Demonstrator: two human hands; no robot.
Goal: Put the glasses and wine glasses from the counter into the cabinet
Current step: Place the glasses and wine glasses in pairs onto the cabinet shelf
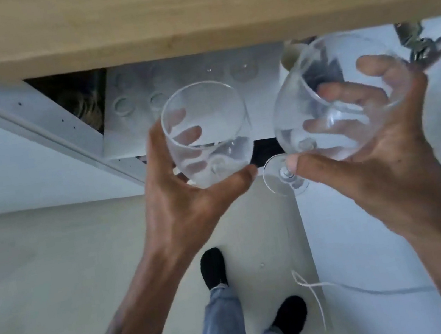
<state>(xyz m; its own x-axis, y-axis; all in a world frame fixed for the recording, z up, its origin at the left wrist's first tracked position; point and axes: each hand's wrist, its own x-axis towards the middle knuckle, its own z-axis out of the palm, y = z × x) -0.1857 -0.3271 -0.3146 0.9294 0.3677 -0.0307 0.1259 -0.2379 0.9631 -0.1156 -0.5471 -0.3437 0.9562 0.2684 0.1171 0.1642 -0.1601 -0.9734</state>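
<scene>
I hold two clear wine glasses in front of an open cabinet below the wooden counter (189, 13). My left hand (184, 201) grips the bowl of the left wine glass (206, 122). My right hand (385, 155) wraps the bowl of the right wine glass (327, 98), whose stem and round foot (281, 177) point down and left past my thumb. On the white cabinet shelf (183, 68) behind them stand several clear glasses (123, 105), seen from above.
An open white cabinet door (42, 128) stands to the left, and a metal hinge (422, 45) shows at the upper right. Below are the light floor (55, 265), my feet in black socks (213, 267) and a thin white cable (316, 287).
</scene>
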